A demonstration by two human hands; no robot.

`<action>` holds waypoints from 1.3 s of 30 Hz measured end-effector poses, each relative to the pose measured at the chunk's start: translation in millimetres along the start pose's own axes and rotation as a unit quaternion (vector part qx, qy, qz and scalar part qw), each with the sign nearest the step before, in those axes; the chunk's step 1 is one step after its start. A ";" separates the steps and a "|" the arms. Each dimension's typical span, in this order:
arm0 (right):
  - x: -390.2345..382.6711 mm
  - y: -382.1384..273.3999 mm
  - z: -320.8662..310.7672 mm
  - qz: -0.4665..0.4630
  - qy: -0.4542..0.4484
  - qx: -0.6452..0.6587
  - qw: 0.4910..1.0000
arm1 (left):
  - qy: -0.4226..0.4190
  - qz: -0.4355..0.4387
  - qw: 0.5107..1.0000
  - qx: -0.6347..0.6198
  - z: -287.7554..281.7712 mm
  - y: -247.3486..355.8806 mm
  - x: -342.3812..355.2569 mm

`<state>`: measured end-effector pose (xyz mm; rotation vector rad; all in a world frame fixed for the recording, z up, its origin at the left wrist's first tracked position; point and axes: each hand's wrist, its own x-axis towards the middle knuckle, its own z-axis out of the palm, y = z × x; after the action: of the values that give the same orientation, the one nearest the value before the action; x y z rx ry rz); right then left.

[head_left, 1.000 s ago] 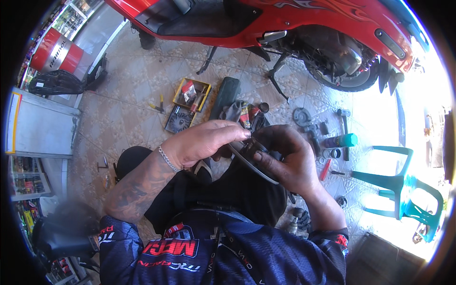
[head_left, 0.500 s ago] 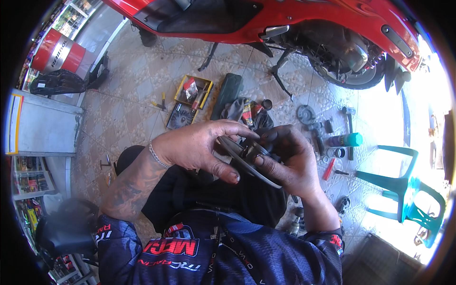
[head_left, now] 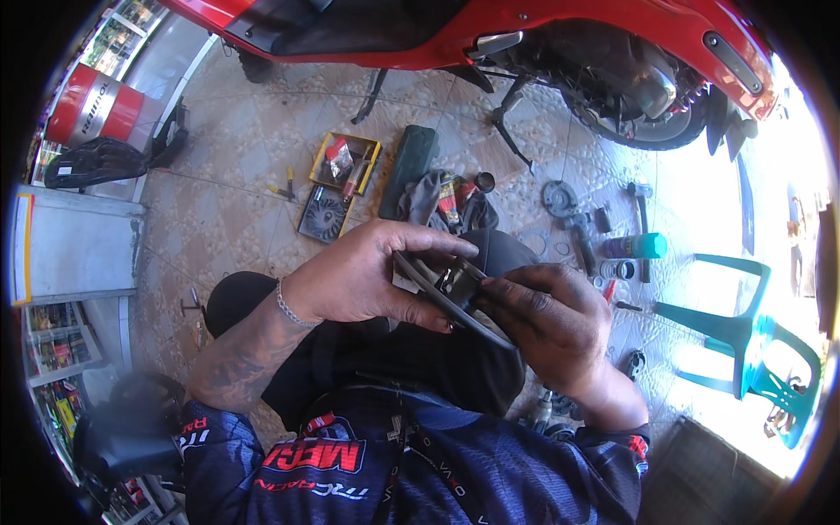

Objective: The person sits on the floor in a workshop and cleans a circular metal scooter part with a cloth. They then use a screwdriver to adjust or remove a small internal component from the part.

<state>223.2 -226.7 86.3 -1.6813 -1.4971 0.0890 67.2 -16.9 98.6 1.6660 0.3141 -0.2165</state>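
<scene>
A round grey metal pulley disc with a raised hub is tilted in front of my lap. My left hand grips the left part of its rim, the thumb below and the fingers stretched over the top. On the right side my right hand has its fingers bunched together against the hub and the disc's edge. Whether a small piece sits between those right fingertips cannot be made out. Both hands are darkened with grime.
A red scooter stands across the far side on its stand. On the tiled floor lie a yellow-edged parts tray, a green case, a dark rag, a hammer and a spray can. Green chairs stand right.
My right hand has turned and shifted right; its fingers, earlier curled over the hub with the thumb on it, now bunch at the hub's right side. My left hand keeps hold of the rim.
</scene>
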 end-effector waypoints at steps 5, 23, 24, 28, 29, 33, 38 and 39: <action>5.7 -6.2 -0.3 0.083 -0.018 0.050 0.995 | 0.009 0.015 1.000 0.017 0.6 -1.4 -1.9; 55.6 -29.3 -28.9 0.083 -0.247 -0.059 0.964 | 0.058 0.096 0.992 0.056 10.2 -10.0 -7.2; 57.3 -29.9 -28.3 0.070 -0.255 -0.069 0.962 | 0.058 0.087 0.993 0.053 10.4 -10.9 -8.1; 65.6 -27.4 -26.0 0.017 -0.296 -0.100 0.950 | 0.068 0.093 0.991 0.070 11.4 -13.0 -10.6; 67.2 -26.4 -25.9 0.003 -0.303 -0.103 0.947 | 0.070 0.102 0.990 0.071 11.5 -13.2 -11.2; 71.8 -20.3 -22.9 -0.045 -0.307 -0.093 0.946 | 0.066 0.066 0.995 0.020 11.9 -12.1 -14.9; 66.2 -13.5 -15.7 -0.007 -0.270 -0.042 0.962 | 0.077 0.099 0.991 0.039 12.5 -12.6 -16.8; 64.2 -11.6 -14.1 0.029 -0.268 -0.026 0.963 | 0.077 0.098 0.992 0.032 13.0 -13.3 -16.8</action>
<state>240.0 -181.5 132.3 -1.8323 -1.8498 0.5806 47.5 -29.8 90.1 1.7688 0.2605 0.0500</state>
